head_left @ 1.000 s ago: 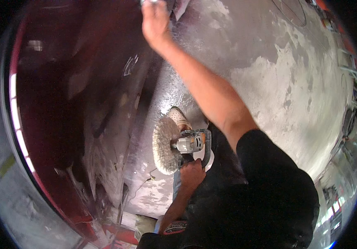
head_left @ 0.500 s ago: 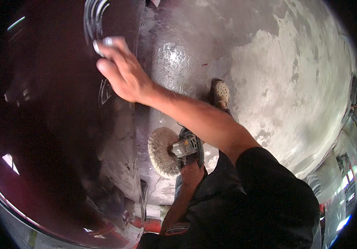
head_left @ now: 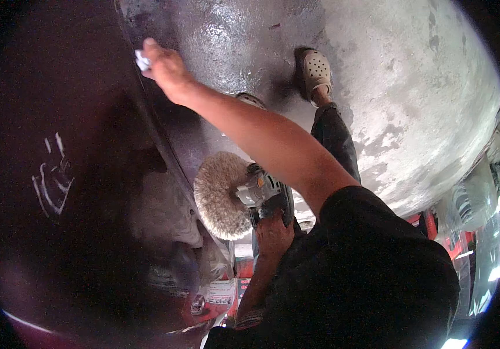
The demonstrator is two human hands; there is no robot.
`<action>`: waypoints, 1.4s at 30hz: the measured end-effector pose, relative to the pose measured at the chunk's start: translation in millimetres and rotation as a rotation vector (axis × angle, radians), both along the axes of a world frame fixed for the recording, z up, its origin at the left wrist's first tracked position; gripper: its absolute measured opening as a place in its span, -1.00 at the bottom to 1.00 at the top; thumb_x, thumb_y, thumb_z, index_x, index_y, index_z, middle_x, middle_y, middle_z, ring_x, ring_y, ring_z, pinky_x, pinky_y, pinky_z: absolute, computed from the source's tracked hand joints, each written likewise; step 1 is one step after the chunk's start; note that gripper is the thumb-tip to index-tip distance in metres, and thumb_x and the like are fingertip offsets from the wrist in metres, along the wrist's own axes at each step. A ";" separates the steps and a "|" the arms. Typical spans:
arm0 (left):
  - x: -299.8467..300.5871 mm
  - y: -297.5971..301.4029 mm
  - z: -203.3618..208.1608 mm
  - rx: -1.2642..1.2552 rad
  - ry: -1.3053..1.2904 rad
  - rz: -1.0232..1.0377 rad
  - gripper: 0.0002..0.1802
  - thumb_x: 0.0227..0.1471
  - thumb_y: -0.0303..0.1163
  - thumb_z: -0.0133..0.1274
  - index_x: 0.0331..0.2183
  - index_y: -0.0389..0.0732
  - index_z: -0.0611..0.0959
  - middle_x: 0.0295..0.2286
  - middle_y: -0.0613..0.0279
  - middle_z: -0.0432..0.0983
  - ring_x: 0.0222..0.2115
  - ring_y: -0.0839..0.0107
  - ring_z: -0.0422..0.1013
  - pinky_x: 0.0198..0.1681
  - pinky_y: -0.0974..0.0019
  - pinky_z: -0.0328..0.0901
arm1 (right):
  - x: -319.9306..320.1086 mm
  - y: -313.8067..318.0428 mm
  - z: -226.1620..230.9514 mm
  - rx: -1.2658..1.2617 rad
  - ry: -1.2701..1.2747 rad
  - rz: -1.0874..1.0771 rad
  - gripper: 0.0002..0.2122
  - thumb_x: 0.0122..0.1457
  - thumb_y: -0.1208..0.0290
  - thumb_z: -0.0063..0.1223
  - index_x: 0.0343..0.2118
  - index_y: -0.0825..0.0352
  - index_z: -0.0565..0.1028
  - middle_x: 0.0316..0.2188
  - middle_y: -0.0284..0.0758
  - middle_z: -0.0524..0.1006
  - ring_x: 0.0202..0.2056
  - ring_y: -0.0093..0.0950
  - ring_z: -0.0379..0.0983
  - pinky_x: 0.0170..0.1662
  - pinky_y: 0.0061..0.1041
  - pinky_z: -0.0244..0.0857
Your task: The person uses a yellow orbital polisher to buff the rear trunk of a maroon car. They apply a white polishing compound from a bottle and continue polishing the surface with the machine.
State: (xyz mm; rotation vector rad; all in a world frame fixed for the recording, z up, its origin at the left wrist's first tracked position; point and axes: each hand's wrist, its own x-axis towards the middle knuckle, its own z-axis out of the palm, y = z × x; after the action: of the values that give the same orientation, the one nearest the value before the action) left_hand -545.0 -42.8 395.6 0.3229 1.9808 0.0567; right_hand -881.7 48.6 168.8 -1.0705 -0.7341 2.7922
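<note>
My left hand (head_left: 275, 234) is closed around the handle of a polisher (head_left: 260, 191) with a round, shaggy, cream-coloured wool pad (head_left: 220, 195). The pad is held beside the edge of a glossy dark maroon car panel (head_left: 87, 232); whether they touch cannot be told. Stretched out across the front, my right hand (head_left: 167, 67) pinches a small white wad (head_left: 142, 60) near the panel's far edge. The wad's kind is not clear, and the hand is slightly blurred. White streaks (head_left: 52, 183) of some smeared substance mark the panel at the left.
A grey concrete floor (head_left: 401, 75) with worn, patchy paint lies to the right. On it stands my foot in a beige perforated clog (head_left: 317, 71); another shoe (head_left: 251, 100) is partly hidden by my right arm. Red and clear-wrapped things (head_left: 465, 203) stand at the lower right.
My right hand has moved from the panel's surface to beside its edge. The view has shifted, so the panel's edge now slants and the polisher appears larger, still in my left hand.
</note>
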 end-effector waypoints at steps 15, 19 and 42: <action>5.2 0.9 -3.4 0.097 0.041 -0.010 -0.62 -0.30 -0.29 0.24 -0.34 -0.24 0.62 -0.47 0.00 0.56 -0.42 -0.02 0.50 -0.27 0.00 0.38 | 42.1 -39.2 -46.9 -0.257 -0.195 0.012 -0.45 0.33 -0.11 -0.24 -0.08 0.40 0.43 -0.12 -0.22 0.47 -0.06 -0.40 0.39 0.08 -0.30 0.31; 7.6 -2.9 -4.4 0.150 0.022 0.107 -0.63 -0.29 -0.29 0.24 -0.34 -0.23 0.62 -0.46 -0.01 0.55 -0.39 -0.05 0.50 -0.27 -0.03 0.38 | 31.3 -73.0 -48.1 -0.157 -0.099 0.077 -0.54 0.36 -0.07 -0.28 -0.18 0.26 0.51 -0.27 -0.36 0.51 -0.19 -0.53 0.37 0.01 -0.44 0.22; -2.5 17.2 -16.8 0.035 -0.015 0.053 -0.66 -0.22 -0.27 0.21 -0.32 -0.19 0.63 -0.41 -0.04 0.54 -0.38 -0.05 0.49 -0.25 -0.06 0.40 | -86.5 81.5 -19.2 -0.028 0.101 -0.132 -0.22 0.27 -0.27 -0.34 0.12 0.53 0.30 0.10 -0.06 0.38 0.13 -0.22 0.29 0.22 -0.12 0.14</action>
State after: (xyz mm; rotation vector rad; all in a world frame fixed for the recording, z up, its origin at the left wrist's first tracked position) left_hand -547.5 -25.5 378.8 0.2917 1.9752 0.1279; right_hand -968.2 130.1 149.6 -0.9367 -0.5930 2.7286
